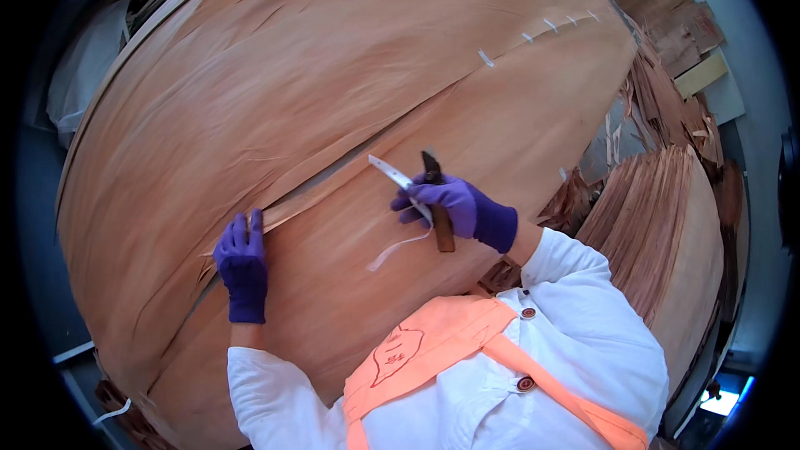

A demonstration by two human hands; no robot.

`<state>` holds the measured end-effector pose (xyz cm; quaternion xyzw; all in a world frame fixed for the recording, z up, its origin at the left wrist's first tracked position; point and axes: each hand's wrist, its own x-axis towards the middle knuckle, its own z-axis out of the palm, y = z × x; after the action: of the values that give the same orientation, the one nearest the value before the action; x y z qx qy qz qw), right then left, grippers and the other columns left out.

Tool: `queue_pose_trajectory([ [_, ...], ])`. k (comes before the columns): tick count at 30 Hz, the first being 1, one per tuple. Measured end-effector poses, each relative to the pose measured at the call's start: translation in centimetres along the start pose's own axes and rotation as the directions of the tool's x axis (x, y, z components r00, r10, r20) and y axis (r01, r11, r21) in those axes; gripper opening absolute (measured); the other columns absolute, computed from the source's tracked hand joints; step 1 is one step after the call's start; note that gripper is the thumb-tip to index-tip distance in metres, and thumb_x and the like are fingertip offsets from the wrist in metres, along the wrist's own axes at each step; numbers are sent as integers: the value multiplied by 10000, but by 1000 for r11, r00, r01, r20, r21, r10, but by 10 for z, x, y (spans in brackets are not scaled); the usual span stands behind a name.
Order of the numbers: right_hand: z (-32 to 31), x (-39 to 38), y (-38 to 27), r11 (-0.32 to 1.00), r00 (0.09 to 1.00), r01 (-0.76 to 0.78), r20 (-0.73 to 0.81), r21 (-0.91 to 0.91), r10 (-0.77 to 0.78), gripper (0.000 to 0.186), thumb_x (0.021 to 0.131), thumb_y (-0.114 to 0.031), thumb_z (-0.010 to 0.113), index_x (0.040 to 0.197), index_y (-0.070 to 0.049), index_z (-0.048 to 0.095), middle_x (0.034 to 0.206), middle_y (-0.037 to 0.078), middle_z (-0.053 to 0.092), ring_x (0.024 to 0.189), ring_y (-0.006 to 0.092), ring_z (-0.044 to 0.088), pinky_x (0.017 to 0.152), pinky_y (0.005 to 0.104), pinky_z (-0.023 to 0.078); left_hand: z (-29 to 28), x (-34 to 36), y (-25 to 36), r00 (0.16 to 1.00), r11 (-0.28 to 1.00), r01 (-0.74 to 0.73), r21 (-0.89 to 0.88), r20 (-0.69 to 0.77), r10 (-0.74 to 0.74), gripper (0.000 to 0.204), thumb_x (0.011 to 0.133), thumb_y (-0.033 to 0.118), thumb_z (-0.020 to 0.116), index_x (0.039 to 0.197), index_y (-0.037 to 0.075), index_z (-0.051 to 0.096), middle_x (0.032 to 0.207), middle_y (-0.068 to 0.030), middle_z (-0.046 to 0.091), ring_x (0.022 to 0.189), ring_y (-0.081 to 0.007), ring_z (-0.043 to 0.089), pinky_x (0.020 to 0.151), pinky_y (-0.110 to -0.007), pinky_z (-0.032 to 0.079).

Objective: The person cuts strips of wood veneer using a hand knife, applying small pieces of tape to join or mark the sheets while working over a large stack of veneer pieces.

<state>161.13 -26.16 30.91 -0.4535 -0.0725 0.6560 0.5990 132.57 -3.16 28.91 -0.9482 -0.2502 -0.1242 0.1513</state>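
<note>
Large thin sheets of reddish-tan wood veneer (333,108) spread across the work surface before me, with a long narrow gap (342,167) running diagonally between two edges. My left hand (242,262), in a purple glove, lies with fingers stretched on the veneer beside the gap. Above the near sheet, my gloved right hand (458,202) is closed around a knife-like tool (444,236) with a brown handle and dark upper end. A white strip of tape (389,170) sticks out from the same fingers, and its thin tail (398,252) curls down toward me.
Short white tape pieces (487,58) cross the seam at the far right. A stack of veneer (646,225) stands to my right, with torn veneer scraps (667,104) behind it. A pale plastic-wrapped bundle (83,83) is at the far left.
</note>
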Motion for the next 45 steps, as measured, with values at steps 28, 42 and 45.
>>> queue_pose_trajectory([
  [28, -77, 54, -134, -264, 810, 92, 227, -960, -541, 136, 808, -199, 604, 912, -112, 595, 825, 123, 627, 793, 331, 597, 674, 413, 462, -2, -22, 25, 980, 948, 188, -256, 108, -165, 529, 831, 225, 537, 1297, 0, 430, 1333, -213, 431, 1238, -371, 401, 1011, -444, 323],
  [42, -64, 90, -132, -483, 813, -12, 273, -875, -514, 138, 780, -166, 627, 888, -103, 568, 816, 138, 622, 795, 343, 596, 645, 433, 460, -2, -25, 26, 972, 973, 199, -120, 149, -181, 533, 836, 235, 539, 1312, 30, 419, 1391, -178, 375, 1278, -360, 356, 1032, -463, 288],
  [45, -69, 91, -131, -490, 806, -12, 281, -872, -521, 125, 783, -160, 623, 880, -104, 567, 805, 138, 619, 792, 344, 593, 642, 434, 459, -21, -6, 37, 975, 978, 193, -74, 129, -183, 500, 816, 195, 566, 1277, 29, 467, 1371, -179, 406, 1270, -356, 370, 1034, -486, 282],
])
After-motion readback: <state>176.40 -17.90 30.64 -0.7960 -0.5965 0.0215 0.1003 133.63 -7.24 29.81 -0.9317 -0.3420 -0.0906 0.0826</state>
